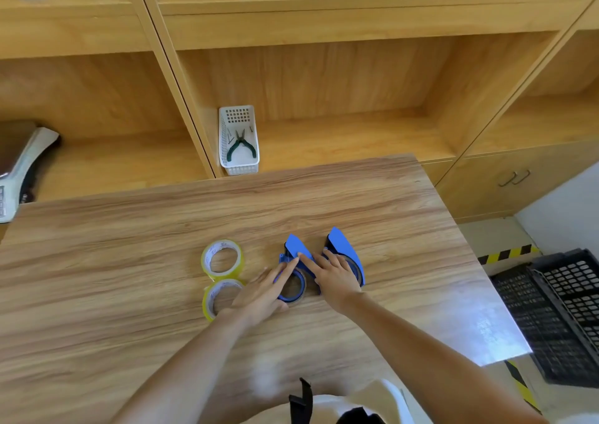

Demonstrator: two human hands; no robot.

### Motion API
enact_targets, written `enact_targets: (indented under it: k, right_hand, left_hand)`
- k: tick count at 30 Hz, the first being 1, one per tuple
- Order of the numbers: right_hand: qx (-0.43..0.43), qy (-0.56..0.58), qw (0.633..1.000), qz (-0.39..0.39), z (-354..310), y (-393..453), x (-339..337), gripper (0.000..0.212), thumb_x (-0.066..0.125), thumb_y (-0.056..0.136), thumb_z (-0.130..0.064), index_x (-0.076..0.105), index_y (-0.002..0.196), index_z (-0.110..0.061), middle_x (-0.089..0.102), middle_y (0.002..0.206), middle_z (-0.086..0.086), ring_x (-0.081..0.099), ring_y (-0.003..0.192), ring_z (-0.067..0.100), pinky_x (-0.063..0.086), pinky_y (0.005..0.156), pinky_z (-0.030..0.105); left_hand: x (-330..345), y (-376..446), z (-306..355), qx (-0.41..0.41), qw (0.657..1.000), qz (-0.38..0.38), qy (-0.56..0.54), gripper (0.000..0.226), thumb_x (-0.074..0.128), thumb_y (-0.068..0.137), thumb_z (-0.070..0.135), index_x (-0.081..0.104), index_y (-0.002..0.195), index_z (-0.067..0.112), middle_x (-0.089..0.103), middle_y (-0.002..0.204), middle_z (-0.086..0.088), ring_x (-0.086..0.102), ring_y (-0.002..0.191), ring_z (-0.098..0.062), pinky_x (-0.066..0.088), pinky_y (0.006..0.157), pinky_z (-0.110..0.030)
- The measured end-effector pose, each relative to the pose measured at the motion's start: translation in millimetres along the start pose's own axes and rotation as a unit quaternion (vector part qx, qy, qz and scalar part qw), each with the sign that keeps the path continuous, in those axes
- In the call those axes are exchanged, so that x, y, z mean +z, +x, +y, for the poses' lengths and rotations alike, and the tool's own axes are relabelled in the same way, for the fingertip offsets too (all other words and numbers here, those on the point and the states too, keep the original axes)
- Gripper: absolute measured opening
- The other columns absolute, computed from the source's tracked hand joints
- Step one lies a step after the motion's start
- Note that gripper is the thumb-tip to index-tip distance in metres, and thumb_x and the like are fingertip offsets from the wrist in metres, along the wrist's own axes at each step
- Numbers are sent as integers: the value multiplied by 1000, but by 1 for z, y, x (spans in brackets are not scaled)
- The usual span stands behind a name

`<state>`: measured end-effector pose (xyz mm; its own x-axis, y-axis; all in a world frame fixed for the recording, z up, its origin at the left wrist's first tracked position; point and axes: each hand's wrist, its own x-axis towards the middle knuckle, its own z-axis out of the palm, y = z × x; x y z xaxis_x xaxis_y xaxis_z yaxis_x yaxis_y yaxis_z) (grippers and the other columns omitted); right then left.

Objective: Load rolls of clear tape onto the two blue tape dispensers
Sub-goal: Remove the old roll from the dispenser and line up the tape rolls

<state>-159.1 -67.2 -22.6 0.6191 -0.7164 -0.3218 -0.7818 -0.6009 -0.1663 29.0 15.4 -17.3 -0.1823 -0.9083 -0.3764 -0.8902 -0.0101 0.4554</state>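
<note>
Two blue plastic tape dispensers sit side by side near the middle of the wood-grain table (129, 229). The left dispenser (293, 271) seems to carry a clear roll; left hand (262, 294) lies flat on it, fingers extended. Right hand (334, 274) rests spread across the right dispenser (343, 248). Left of them, two yellow-tinted clear tape rolls: far roll (222, 259), near roll (220, 297), apparently touching.

My two blue dispensers (299, 251) (343, 248) stand side by side at frame centre. Two clear tape rolls (222, 259) (220, 298) lie flat just left of them.
</note>
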Motion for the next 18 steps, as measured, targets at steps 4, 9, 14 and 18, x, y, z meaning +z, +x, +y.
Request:
enact_targets:
  k: [4, 9, 14, 18]
  right_hand:
    - [6, -3, 1000, -14, 2, 1, -5, 75, 45, 101, -12, 0, 155, -38, 17, 162, 2, 4, 153, 29, 10, 123, 44]
    - [5, -2, 1000, -26, 2, 5, -12, 74, 47, 100, -15, 4, 154, -42, 20, 160, 2, 5, 152, 29, 13, 122, 47]
    - [-4, 8, 1000, -17, 1, 4, -8, 61, 37, 105, -22, 5, 155, -35, 12, 163, 2, 5, 152, 27, 11, 123, 45]
    - [-34, 19, 999, 20, -9, -1, -5, 61, 36, 105, -25, 4, 157, -27, 6, 165, 2, 7, 152, 26, 11, 123, 43]
  left_hand:
    - [-3, -1, 4, 20, 999, 46, -7, 96, 62, 90, 41, -14, 149, 46, 17, 161, 6, 26, 141, -22, 34, 110, -37]
    - [-13, -10, 3, 55, 990, 126, 2, 92, 59, 82, 59, -1, 151, 46, 30, 152, 5, 37, 135, -16, 35, 109, -34]
    - [-5, -42, 0, 106, 982, 152, 44, 87, 58, 79, 63, 16, 151, 41, 40, 140, 6, 49, 118, -12, 40, 99, -28]
    - [24, -75, -17, 112, 985, 108, 72, 86, 58, 77, 62, 17, 151, 44, 42, 136, 6, 51, 115, -11, 39, 100, -27]
